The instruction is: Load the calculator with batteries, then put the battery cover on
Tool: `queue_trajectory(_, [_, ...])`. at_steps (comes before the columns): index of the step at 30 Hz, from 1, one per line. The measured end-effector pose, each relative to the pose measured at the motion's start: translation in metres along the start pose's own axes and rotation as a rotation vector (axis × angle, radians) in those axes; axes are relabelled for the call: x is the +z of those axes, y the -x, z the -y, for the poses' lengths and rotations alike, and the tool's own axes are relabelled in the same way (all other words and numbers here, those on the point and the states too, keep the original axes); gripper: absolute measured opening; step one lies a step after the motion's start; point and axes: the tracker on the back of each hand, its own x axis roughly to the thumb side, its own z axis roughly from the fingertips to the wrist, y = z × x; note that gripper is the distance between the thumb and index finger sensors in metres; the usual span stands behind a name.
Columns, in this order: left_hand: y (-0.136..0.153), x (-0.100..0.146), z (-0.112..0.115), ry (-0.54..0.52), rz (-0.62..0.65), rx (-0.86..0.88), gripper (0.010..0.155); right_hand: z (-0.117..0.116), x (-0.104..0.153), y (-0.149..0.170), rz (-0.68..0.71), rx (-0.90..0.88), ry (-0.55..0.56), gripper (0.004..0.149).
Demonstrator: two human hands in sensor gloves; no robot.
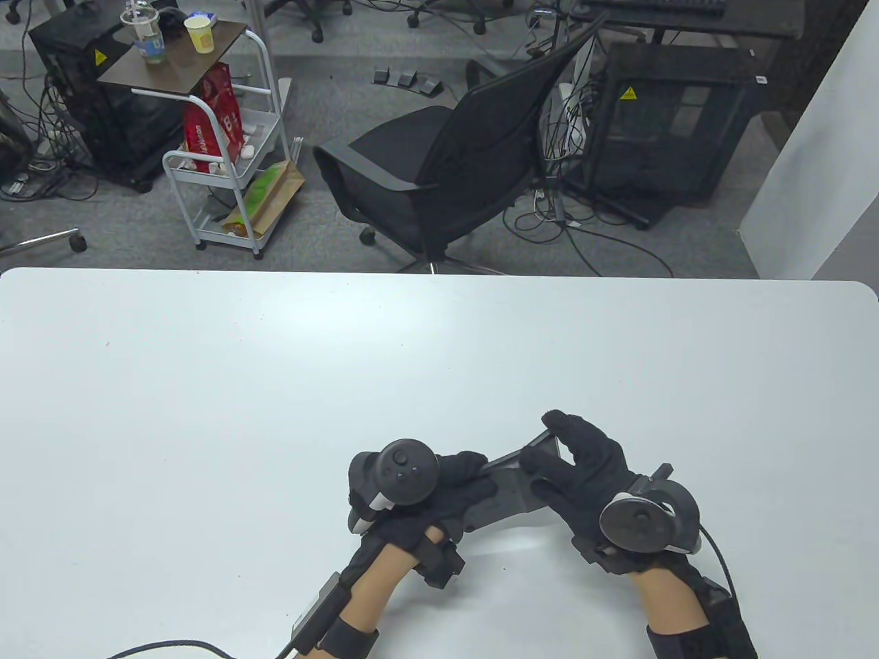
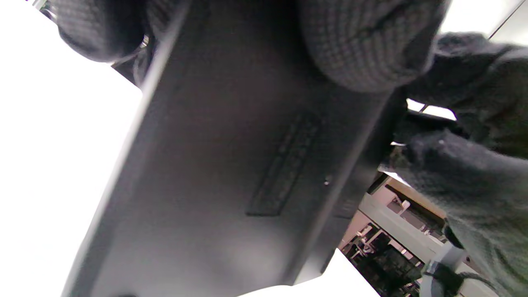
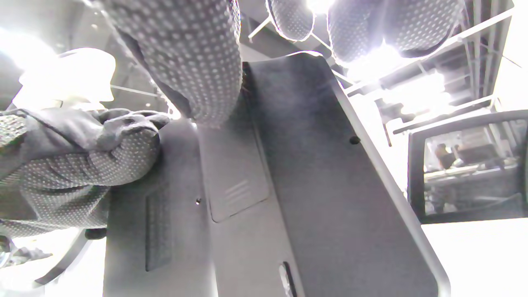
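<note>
A dark grey calculator is held between both hands a little above the white table, near its front edge. My left hand grips its left end. My right hand grips its right end, with fingers over the far edge. The right wrist view shows the calculator's back with the ribbed battery cover lying in its slot, and my right thumb pressing on the cover's upper part. The left wrist view shows the same back from close up. No batteries are in sight.
A black office chair and a white trolley stand on the floor beyond the table's far edge. A black cable runs from my left wrist along the front edge.
</note>
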Motion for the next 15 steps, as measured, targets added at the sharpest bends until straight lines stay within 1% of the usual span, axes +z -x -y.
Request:
queue_trajectory(2, [0.002, 0.001, -0.004, -0.025, -0.019, 0.012, 0.053, 0.003, 0.001, -0.001, 0.014, -0.007, 0.033, 0.057])
queue_trajectory(7, [0.008, 0.002, -0.015, -0.096, -0.055, -0.007, 0.053, 0.005, 0.001, 0.000, 0.004, -0.018, 0.055, 0.063])
queue_trajectory(11, [0.014, 0.005, -0.026, -0.182, -0.097, -0.093, 0.053, 0.001, 0.002, 0.005, -0.021, -0.017, 0.043, 0.066])
queue_trajectory(15, [0.018, 0.007, -0.032, -0.245, -0.126, -0.188, 0.053, -0.002, 0.002, 0.008, -0.041, -0.011, 0.019, 0.068])
